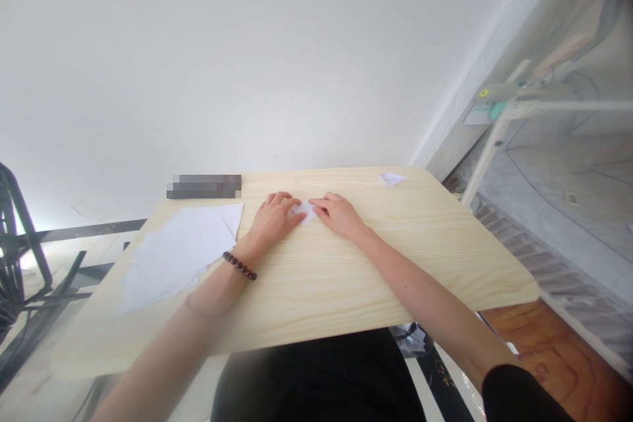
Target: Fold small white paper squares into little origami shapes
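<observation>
A small folded piece of white paper [304, 210] lies on the light wooden table [346, 277], near its far middle. My left hand [273, 219], with a dark bead bracelet at the wrist, presses curled fingertips on the paper's left side. My right hand [339, 213] pinches down on the paper's right edge. Most of the paper is hidden under both sets of fingers.
A loose stack of white sheets [180, 254] lies on the table's left part. A small folded white paper [391, 178] sits at the far right corner. A white wall rises behind. A white metal frame [494, 145] stands to the right, black metal bars [30, 257] to the left.
</observation>
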`<state>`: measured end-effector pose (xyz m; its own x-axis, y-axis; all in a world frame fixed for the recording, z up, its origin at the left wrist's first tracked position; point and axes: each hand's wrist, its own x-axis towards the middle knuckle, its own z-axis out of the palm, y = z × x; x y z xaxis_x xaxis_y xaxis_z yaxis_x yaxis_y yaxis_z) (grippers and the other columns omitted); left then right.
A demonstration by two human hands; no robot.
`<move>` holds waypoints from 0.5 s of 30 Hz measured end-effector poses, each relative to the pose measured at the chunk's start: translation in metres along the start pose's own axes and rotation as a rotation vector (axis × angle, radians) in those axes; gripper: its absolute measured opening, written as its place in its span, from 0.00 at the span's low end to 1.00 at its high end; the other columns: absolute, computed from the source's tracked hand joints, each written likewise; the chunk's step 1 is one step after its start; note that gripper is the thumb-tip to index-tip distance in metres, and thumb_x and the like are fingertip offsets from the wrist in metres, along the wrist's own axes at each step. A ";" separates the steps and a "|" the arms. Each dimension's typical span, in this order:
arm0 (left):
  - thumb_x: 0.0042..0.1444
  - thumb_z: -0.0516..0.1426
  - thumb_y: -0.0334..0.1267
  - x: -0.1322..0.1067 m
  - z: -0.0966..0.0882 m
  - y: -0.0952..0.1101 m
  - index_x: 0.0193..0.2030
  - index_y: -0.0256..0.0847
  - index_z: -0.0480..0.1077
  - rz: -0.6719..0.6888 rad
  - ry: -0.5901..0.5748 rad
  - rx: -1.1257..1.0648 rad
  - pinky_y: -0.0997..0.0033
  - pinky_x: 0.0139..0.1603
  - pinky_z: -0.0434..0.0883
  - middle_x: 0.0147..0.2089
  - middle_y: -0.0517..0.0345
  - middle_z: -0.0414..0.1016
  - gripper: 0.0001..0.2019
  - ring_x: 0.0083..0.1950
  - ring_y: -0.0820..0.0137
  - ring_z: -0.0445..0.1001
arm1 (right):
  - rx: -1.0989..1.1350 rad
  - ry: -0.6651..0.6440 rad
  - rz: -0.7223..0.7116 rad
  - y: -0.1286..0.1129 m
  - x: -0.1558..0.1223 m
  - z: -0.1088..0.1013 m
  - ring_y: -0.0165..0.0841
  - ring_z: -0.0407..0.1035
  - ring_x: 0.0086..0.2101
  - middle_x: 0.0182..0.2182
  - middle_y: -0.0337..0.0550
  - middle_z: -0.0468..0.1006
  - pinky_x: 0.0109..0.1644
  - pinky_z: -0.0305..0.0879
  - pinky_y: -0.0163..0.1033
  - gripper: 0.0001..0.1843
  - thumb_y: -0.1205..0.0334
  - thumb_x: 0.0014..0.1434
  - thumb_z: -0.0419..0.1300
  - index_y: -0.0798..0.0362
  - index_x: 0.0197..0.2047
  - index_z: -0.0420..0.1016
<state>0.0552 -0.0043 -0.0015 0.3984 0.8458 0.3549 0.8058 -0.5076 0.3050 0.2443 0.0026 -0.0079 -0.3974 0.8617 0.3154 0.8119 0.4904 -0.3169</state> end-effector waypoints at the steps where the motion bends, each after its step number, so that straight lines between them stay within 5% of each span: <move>1: 0.53 0.50 0.47 0.000 -0.001 0.001 0.45 0.44 0.67 -0.002 0.008 0.002 0.60 0.51 0.58 0.48 0.52 0.64 0.16 0.50 0.60 0.60 | -0.009 -0.001 -0.001 0.000 0.000 0.000 0.31 0.62 0.37 0.34 0.44 0.69 0.44 0.55 0.35 0.17 0.59 0.59 0.47 0.47 0.49 0.68; 15: 0.53 0.49 0.47 0.001 -0.004 0.003 0.43 0.43 0.68 -0.013 0.001 0.083 0.63 0.45 0.62 0.45 0.52 0.67 0.16 0.46 0.61 0.64 | -0.105 -0.013 -0.001 -0.004 0.000 0.001 0.34 0.61 0.37 0.35 0.46 0.69 0.45 0.54 0.37 0.18 0.62 0.59 0.46 0.46 0.52 0.65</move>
<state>0.0559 -0.0060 0.0032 0.3871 0.8521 0.3524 0.8447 -0.4809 0.2351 0.2406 0.0007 -0.0072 -0.4029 0.8633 0.3040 0.8517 0.4753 -0.2207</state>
